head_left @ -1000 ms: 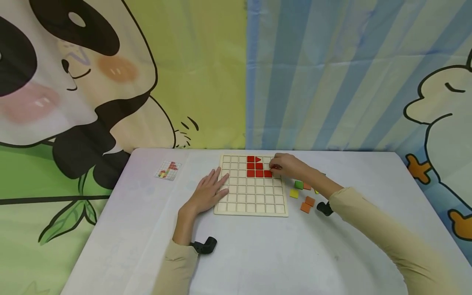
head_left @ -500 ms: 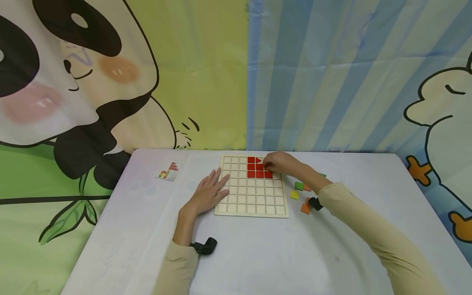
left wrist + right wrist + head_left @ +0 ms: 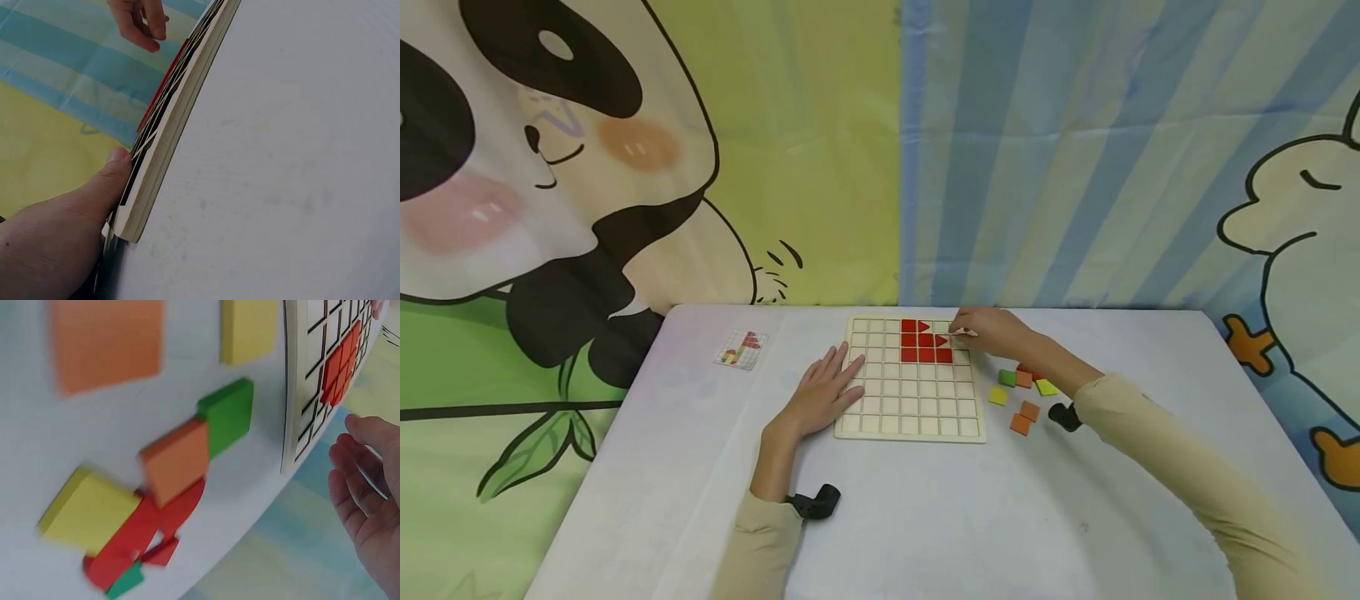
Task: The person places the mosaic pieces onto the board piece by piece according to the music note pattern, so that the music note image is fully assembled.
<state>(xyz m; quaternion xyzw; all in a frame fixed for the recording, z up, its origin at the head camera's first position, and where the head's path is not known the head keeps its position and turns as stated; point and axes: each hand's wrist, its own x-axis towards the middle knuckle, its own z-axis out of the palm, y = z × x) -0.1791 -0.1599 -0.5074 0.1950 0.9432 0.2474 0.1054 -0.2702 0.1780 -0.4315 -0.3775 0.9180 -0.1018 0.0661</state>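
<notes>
A pale wooden grid board [image 3: 910,408] lies on the table. Red square tiles [image 3: 918,355] fill cells in its upper part, and a red triangle tile [image 3: 941,341] ends the second row. Another small red triangle [image 3: 923,327] sits in the top row. My left hand [image 3: 823,390] rests on the board's left edge with fingers spread; its thumb [image 3: 107,181] touches the board in the left wrist view. Over the board's upper right side is my right hand [image 3: 996,333]. In the right wrist view its fingers [image 3: 353,475] are loosely bent and hold nothing.
Loose tiles lie right of the board: orange [image 3: 1020,424], yellow [image 3: 997,395], green [image 3: 1007,377] and red, the red ones partly under the right forearm. A pattern card [image 3: 742,348] lies at the back left of the white table [image 3: 925,517].
My right hand moved left over the second row, then drew back to the right. A red triangle tile now shows at that row's end. My left hand has stayed in place.
</notes>
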